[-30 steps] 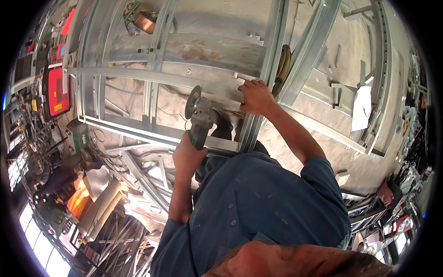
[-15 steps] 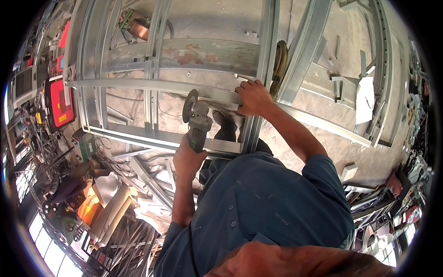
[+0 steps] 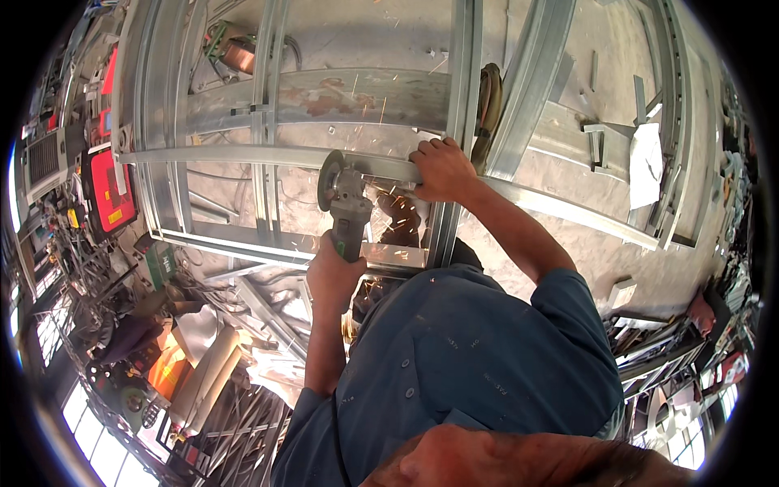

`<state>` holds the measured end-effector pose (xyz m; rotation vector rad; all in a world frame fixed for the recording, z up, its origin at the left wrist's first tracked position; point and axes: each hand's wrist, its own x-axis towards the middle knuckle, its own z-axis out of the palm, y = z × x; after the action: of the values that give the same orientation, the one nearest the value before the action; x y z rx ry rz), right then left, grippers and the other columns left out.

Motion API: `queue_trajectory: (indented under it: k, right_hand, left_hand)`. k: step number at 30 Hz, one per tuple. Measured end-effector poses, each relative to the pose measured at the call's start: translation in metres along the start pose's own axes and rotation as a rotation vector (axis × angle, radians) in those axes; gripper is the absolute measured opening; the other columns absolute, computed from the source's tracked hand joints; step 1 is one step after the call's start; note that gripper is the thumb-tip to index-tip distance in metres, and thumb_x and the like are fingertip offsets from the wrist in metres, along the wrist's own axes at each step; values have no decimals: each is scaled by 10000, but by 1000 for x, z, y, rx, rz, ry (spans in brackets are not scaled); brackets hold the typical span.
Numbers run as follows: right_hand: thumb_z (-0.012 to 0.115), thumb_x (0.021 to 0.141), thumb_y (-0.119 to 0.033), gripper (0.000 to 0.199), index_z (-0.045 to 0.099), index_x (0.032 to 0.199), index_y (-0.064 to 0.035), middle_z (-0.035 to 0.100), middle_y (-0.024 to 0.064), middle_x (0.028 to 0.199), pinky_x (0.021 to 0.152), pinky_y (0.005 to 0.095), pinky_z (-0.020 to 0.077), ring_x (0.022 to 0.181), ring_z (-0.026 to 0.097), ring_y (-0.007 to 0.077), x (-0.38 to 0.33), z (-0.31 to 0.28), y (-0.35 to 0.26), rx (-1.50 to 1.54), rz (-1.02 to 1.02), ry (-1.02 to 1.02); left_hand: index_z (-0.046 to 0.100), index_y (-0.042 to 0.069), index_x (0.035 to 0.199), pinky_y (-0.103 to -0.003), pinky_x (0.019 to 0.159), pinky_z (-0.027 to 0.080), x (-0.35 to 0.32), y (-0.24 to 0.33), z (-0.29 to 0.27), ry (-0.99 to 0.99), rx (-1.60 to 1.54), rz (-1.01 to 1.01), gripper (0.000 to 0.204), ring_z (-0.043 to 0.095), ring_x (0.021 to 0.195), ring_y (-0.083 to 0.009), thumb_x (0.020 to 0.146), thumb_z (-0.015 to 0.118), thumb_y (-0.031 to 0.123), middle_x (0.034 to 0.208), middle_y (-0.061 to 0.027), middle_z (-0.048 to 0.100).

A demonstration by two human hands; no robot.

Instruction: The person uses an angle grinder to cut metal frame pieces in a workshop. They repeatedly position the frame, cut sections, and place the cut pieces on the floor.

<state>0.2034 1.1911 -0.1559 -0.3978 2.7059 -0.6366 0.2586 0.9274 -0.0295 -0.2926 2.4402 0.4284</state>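
Note:
My left hand [image 3: 331, 274] is wrapped around the body of an angle grinder [image 3: 351, 217], held upright before me. The grinder's disc [image 3: 329, 182] meets the near side of a long galvanized steel bar [image 3: 231, 153], and orange sparks [image 3: 403, 213] fly toward me and down past my shoe. My right hand [image 3: 444, 170] is closed over the same bar, right of the disc, where it crosses a lengthwise steel beam [image 3: 464, 73]. The fingertips curl over the bar's far edge; their undersides are hidden. A dark cord runs along my left side.
Steel rails of a frame [image 3: 264, 57] surround the work. A red machine [image 3: 111, 191] stands at the left. Behind my left arm lie a rolled sheet [image 3: 199, 381] and scrap metal strips. A copper-coloured wire coil [image 3: 240, 55] rests beyond the frame; white paper [image 3: 645, 166] lies right.
The disc has come up against the bar, and sparks now spray where there were none. My left hand has shifted slightly with the grinder; my right hand keeps its hold.

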Motion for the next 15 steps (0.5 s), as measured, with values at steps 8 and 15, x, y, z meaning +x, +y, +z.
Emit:
queue_trajectory:
  k: [8,15]
  right_hand:
    - [773,668,-361,442,713,1002,-77,660,97,1011,932,413,461,1036,631,276,1,-1,1,-3,-4,-7]
    - [773,658,-335,438,708,1006,-77,652,98,998,922,406,454,1018,625,274,0,-2,1,10,0,-5]
  left_hand:
    - [534,70,1254,-505,823,529,3,1,1,-10,12,-9,600,683,959,-430,723,748,248,1019,-211,713]
    - [530,60,1281,-508,843,527,6,7,-2,-4,17,-3,635,679,980,-430,714,747,247,1032,-215,711]
